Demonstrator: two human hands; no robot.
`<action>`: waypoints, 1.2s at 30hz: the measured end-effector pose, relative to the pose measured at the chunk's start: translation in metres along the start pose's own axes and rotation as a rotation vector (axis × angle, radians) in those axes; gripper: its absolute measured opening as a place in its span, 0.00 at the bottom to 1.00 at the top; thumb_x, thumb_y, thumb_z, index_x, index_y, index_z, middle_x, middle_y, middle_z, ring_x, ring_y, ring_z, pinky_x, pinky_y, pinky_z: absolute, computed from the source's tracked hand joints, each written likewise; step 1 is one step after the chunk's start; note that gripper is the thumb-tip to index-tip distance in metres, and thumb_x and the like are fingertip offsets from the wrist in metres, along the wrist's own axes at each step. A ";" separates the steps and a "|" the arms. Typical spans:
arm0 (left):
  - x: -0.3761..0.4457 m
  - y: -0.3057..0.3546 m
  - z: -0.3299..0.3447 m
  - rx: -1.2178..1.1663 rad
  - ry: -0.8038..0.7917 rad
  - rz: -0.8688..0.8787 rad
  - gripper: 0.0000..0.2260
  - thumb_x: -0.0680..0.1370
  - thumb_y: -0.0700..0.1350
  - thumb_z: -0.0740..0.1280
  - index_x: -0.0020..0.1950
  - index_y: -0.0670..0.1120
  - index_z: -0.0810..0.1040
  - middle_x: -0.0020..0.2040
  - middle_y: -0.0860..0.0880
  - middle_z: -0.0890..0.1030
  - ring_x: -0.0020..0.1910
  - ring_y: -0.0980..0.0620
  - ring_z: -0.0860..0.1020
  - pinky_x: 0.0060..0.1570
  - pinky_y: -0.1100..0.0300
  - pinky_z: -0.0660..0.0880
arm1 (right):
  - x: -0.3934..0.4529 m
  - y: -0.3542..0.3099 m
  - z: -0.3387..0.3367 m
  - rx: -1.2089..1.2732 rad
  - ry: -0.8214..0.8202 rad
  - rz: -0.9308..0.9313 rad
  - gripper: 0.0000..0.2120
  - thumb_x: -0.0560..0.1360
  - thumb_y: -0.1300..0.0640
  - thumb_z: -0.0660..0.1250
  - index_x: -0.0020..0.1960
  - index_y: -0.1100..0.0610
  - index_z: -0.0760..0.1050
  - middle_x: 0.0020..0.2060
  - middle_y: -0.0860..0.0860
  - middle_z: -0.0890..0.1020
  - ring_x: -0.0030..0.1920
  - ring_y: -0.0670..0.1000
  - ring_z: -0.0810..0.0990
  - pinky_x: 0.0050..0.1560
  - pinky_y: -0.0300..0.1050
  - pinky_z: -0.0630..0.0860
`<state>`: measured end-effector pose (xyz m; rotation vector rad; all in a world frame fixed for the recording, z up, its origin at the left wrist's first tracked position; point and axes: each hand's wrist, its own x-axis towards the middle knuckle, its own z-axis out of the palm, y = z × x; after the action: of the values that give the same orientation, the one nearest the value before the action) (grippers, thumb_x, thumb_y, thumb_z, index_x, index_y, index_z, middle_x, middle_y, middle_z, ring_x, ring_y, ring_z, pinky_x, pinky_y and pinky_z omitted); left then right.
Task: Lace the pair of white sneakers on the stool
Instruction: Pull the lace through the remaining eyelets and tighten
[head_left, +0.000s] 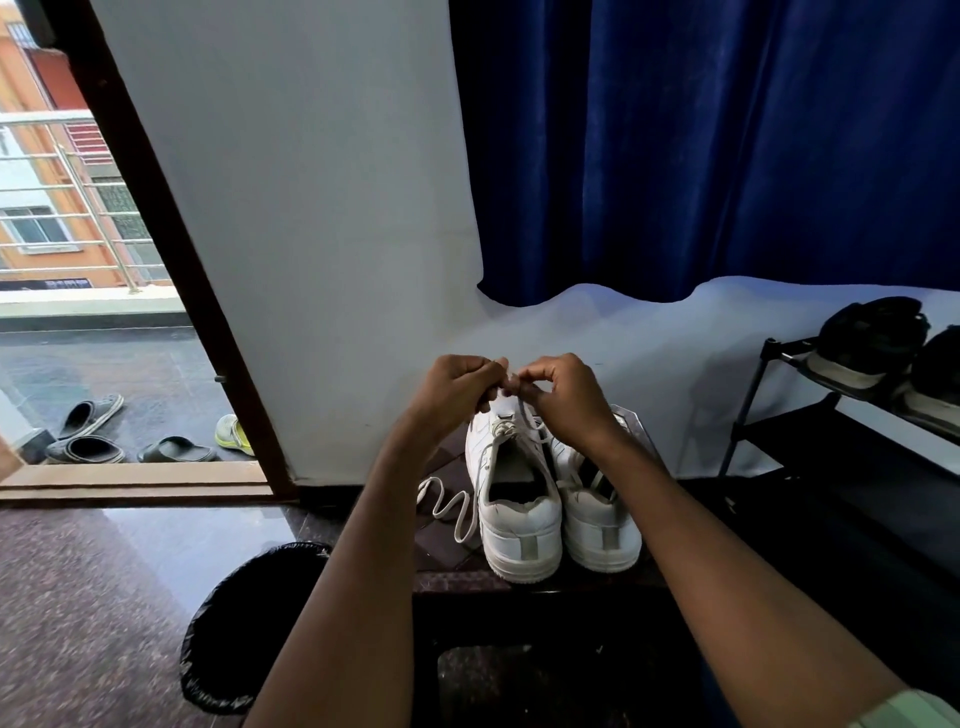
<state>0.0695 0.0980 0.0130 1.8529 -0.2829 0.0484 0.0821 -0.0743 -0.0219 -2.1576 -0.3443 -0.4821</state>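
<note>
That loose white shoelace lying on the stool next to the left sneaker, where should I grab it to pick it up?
Pinch the loose lace at its free end, probably from above and from the left. It lies flat and wavy on the stool, and that end is clear of the left sneaker, so nothing blocks your fingers there.

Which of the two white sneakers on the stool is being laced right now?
The left sneaker: both hands, left hand and right hand, pinch its lace above the eyelets. The right sneaker beside it is untouched.
</note>
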 end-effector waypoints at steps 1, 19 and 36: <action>-0.001 0.001 -0.002 -0.043 0.005 -0.011 0.15 0.84 0.46 0.66 0.39 0.42 0.81 0.30 0.50 0.76 0.27 0.55 0.72 0.32 0.62 0.68 | 0.002 0.005 0.000 -0.043 0.057 0.061 0.07 0.76 0.48 0.72 0.44 0.48 0.87 0.43 0.41 0.86 0.55 0.54 0.80 0.60 0.57 0.76; -0.006 -0.012 -0.005 0.079 -0.093 -0.170 0.04 0.76 0.38 0.76 0.41 0.42 0.85 0.34 0.47 0.85 0.29 0.57 0.81 0.31 0.67 0.76 | -0.018 -0.032 -0.023 -0.331 -0.385 0.293 0.10 0.69 0.52 0.74 0.39 0.59 0.86 0.34 0.57 0.86 0.39 0.57 0.86 0.43 0.52 0.83; -0.021 -0.008 0.039 0.515 0.085 -0.050 0.10 0.67 0.43 0.79 0.33 0.57 0.84 0.35 0.55 0.85 0.36 0.59 0.83 0.37 0.62 0.77 | -0.015 -0.012 -0.026 0.135 -0.352 0.640 0.06 0.78 0.71 0.65 0.47 0.66 0.81 0.40 0.64 0.81 0.36 0.62 0.85 0.49 0.61 0.85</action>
<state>0.0469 0.0667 -0.0099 2.3609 -0.1736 0.1792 0.0582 -0.0893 -0.0068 -2.0690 0.1310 0.2761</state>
